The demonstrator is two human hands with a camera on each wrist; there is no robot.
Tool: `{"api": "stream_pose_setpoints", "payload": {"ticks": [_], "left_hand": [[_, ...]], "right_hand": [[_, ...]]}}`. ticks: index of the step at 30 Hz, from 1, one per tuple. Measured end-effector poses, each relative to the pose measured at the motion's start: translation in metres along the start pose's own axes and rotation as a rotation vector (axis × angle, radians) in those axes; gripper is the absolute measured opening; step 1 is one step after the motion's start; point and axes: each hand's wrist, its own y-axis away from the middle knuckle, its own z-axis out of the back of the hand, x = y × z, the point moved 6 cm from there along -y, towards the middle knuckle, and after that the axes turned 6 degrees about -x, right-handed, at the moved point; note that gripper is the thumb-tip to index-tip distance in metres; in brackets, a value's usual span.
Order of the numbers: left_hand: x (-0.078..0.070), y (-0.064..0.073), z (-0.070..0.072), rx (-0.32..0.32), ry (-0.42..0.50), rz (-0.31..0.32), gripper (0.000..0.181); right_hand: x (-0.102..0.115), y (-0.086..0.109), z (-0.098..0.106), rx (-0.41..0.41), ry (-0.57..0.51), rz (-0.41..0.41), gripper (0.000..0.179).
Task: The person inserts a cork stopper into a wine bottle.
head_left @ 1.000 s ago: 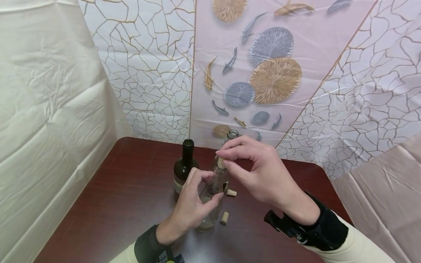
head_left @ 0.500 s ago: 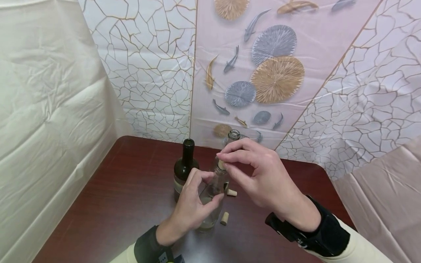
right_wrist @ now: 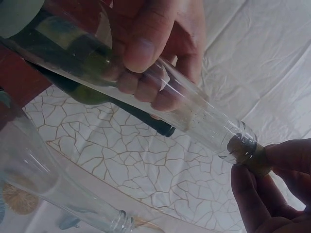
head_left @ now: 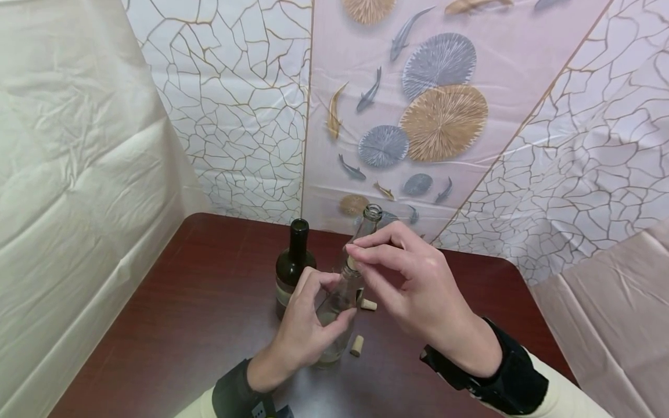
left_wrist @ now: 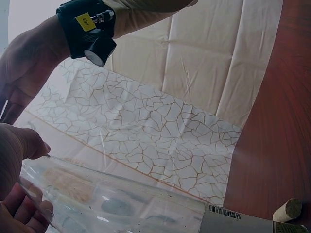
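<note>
In the head view my left hand [head_left: 305,331] holds a clear glass bottle [head_left: 341,296] round its upper part, thumb on one side and fingers on the other. My right hand [head_left: 418,284] pinches a cork [head_left: 352,264] at the bottle's mouth. The right wrist view shows this cork [right_wrist: 258,160] partly inside the neck, with its outer end between thumb and fingers. The same bottle [left_wrist: 126,199] crosses the bottom of the left wrist view. Two loose corks lie on the table by the bottle, one nearer [head_left: 357,346] and one farther [head_left: 369,305].
A dark green bottle [head_left: 297,261] stands left of the held bottle. Behind the right hand rises another clear bottle [head_left: 372,215], its open mouth showing. The reddish-brown table [head_left: 157,325] ends at patterned cloth [head_left: 251,116] hung at the back and plain cloth at the sides.
Less of the cork shows above the bottle's rim than a second ago. My right hand has turned and shifted slightly, still pinching the cork. The left hand keeps its place on the bottle.
</note>
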Motion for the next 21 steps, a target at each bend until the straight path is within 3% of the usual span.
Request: {"api": "stream_pose_setpoints", "payload": {"ticks": [9, 21], "left_hand": [[0.008, 0.004, -0.002, -0.015, -0.004, -0.017, 0.05], [0.005, 0.003, -0.003, -0.012, -0.016, -0.005, 0.048]], "right_hand": [[-0.001, -0.001, 0.0, 0.026, -0.018, -0.024, 0.022], [-0.003, -0.023, 0.007, 0.281, 0.0, -0.123, 0.02]]}}
